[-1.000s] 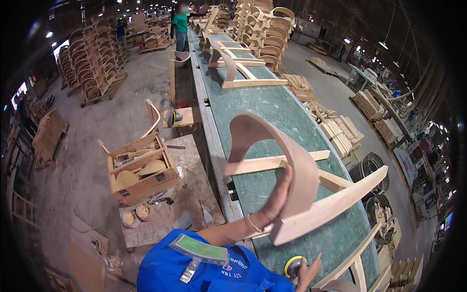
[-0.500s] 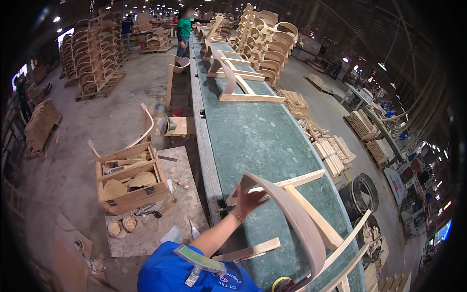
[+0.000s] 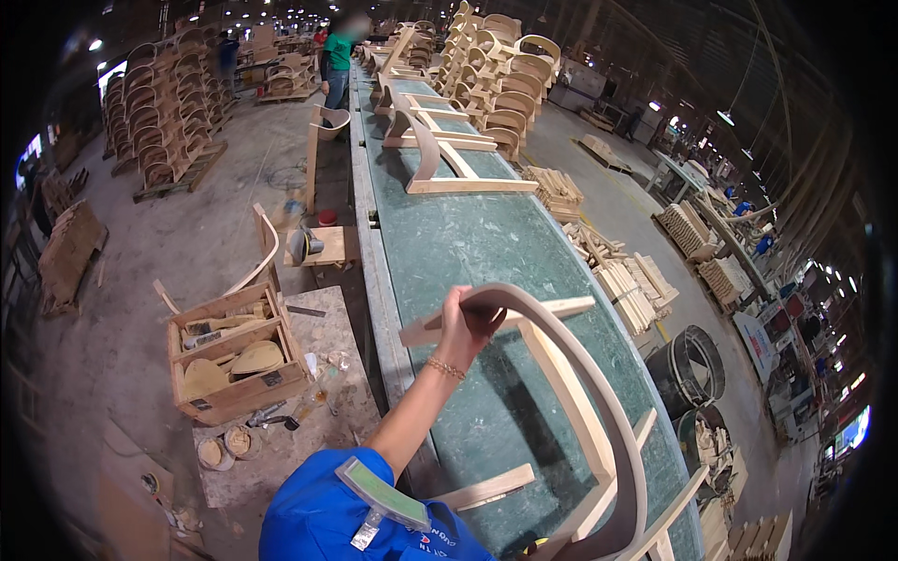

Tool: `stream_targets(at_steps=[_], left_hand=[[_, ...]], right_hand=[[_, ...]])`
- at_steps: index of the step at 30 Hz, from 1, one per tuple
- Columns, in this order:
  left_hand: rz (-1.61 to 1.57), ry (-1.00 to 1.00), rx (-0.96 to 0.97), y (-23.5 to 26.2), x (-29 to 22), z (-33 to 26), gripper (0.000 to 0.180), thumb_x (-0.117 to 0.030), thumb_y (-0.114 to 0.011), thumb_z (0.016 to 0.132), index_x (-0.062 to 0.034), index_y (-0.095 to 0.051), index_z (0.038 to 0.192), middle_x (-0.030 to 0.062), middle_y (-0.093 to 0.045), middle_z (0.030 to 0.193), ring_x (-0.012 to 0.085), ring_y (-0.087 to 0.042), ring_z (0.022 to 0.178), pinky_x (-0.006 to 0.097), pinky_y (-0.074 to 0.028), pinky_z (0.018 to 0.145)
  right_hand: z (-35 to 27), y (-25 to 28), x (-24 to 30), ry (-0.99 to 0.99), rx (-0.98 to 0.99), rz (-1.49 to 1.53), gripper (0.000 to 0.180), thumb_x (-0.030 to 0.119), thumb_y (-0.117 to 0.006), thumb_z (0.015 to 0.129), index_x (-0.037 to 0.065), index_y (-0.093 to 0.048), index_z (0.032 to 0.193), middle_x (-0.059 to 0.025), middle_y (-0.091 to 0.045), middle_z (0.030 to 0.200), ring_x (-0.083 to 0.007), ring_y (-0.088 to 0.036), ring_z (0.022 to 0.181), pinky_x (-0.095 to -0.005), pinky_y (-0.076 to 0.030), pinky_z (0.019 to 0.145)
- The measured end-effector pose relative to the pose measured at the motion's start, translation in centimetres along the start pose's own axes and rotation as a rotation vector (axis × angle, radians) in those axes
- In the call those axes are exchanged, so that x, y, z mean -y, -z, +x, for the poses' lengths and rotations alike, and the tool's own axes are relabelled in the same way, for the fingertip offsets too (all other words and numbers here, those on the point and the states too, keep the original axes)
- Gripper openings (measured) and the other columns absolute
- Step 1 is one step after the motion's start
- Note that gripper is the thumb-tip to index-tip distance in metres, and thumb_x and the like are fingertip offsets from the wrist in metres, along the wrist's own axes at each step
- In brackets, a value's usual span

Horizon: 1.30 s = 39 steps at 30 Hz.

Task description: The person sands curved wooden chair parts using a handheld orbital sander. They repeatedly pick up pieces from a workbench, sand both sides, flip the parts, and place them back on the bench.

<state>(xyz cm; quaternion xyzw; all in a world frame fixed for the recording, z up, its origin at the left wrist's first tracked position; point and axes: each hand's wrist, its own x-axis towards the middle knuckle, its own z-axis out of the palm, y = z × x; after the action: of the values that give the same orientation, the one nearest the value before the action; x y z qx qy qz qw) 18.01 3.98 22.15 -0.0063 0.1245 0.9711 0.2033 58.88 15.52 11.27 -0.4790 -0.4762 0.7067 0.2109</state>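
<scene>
- One hand only in view: left hand (image 3: pixel 465 324), fingers curled shut over the top of the curved wooden chair frame (image 3: pixel 571 411), gripping the bent rail near its upper left end.
- Right hand out of sight below the lower edge; open or closed, cannot tell.
- Frame location: over the near end of the long green tabletop (image 3: pixel 486 252), lifted at the gripped end, lower part running off toward the bottom right of the view; contact with the surface there hidden by the frame itself.
- Orientation: long axis from upper left, at the grip, down to lower right; bent rail arching up and bowing toward the right, straight light-wood crosspieces slanting beneath it, one rail end jutting left past the grip.
- Handling advice, as judgement: firm wrap around the bend rather than a fingertip pinch; second support lower down on the frame, given its length and likely tendency to swing; jutting rail ends kept off the tabletop edge.
- Surroundings: wooden crate of shaped parts (image 3: pixel 234 360) on a low board at left, another chair frame (image 3: pixel 440 159) farther up the tabletop, stacks of frames (image 3: pixel 500 75) beyond, person in a green top (image 3: pixel 337 61) standing well apart at the far end.
</scene>
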Motion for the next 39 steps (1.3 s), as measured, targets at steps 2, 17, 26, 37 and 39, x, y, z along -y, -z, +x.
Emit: stream_targets(at_steps=[2,17,26,37,39], left_hand=[[0.048,0.001,0.015,-3.2,-1.3,-0.5,0.033,-0.034,-0.05,0.087,-0.0041,-0.063,0.095,0.009,-0.067,0.098,0.0225,-0.062,0.098,0.045,-0.047,0.097],[0.402,0.042,0.556,-20.9,5.5,-4.0,0.037,-0.02,-0.057,0.084,-0.0032,-0.046,0.115,0.0143,-0.055,0.111,0.0325,-0.059,0.111,0.046,-0.048,0.097],[0.589,0.111,0.623,-12.5,2.8,-10.8,0.074,-0.016,-0.053,0.07,0.0035,-0.036,0.139,0.0187,-0.058,0.114,0.0301,-0.058,0.111,0.041,-0.046,0.099],[0.782,0.105,0.575,-8.4,1.5,-10.2,0.06,-0.022,-0.06,0.08,0.0048,-0.045,0.132,0.0174,-0.062,0.115,0.0249,-0.061,0.108,0.038,-0.048,0.096],[1.019,0.076,0.412,-7.6,-0.4,-10.1,0.062,-0.029,-0.067,0.083,0.0061,-0.049,0.13,0.0169,-0.064,0.113,0.0256,-0.065,0.102,0.037,-0.052,0.091]], right_hand=[[0.5,-0.5,-0.9,0.004,0.048,0.006,0.051,0.035,-0.062,0.088,0.003,-0.054,0.127,-0.0184,-0.06,0.12,-0.0341,-0.056,0.114,-0.0514,-0.045,0.096],[4.4,7.2,-0.6,0.478,-0.169,-0.819,0.066,0.029,-0.07,0.084,0.007,-0.045,0.141,-0.0208,-0.05,0.136,-0.0366,-0.054,0.118,-0.0504,-0.043,0.099],[4.0,13.3,-4.9,0.127,-0.49,-1.13,0.093,0.012,-0.08,0.071,0.023,-0.03,0.149,-0.0218,-0.046,0.124,-0.0419,-0.057,0.11,-0.046,-0.047,0.093],[4.9,10.9,0.7,0.427,-0.178,-0.627,0.077,0.011,-0.076,0.071,0.002,-0.042,0.139,-0.0219,-0.052,0.133,-0.0338,-0.055,0.119,-0.0374,-0.041,0.102],[3.2,5.8,5.7,0.657,-0.073,-0.643,0.08,0.009,-0.077,0.071,0.002,-0.041,0.141,-0.0199,-0.052,0.132,-0.0303,-0.053,0.12,-0.0377,-0.04,0.103]])
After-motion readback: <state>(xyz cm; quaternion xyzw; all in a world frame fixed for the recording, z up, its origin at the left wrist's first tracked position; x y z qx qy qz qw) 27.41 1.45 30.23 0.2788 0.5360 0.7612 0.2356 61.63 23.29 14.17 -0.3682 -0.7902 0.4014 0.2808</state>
